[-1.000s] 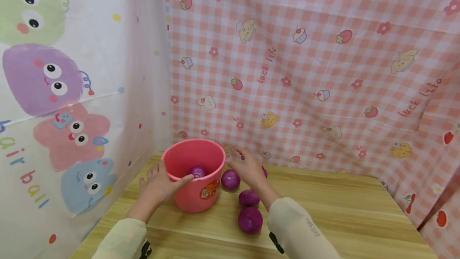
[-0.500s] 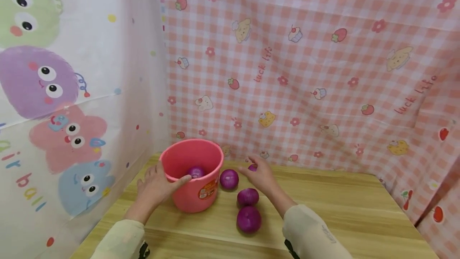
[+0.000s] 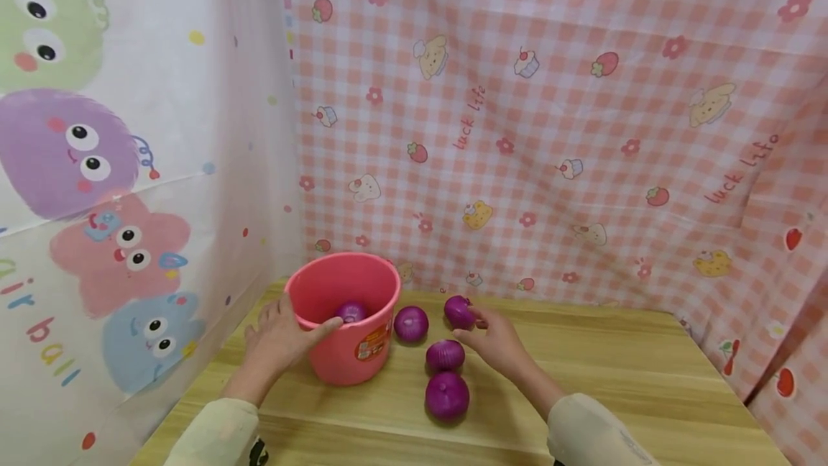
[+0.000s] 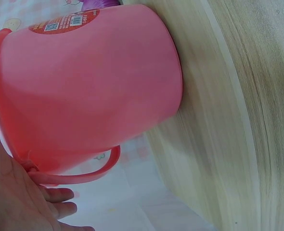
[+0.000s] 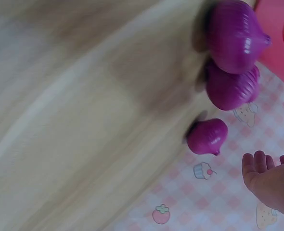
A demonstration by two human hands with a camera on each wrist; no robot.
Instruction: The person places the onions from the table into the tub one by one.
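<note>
The right hand has its fingers parted and slightly bent, gripping nothing, just beside the far onion; contact is unclear. Left of those fingers lie a round onion, a ridged onion and a near onion, all on the surface. The left hand rests against the pink bucket, fingers loosely spread; beyond its thumb, one inner onion sits inside.
</note>
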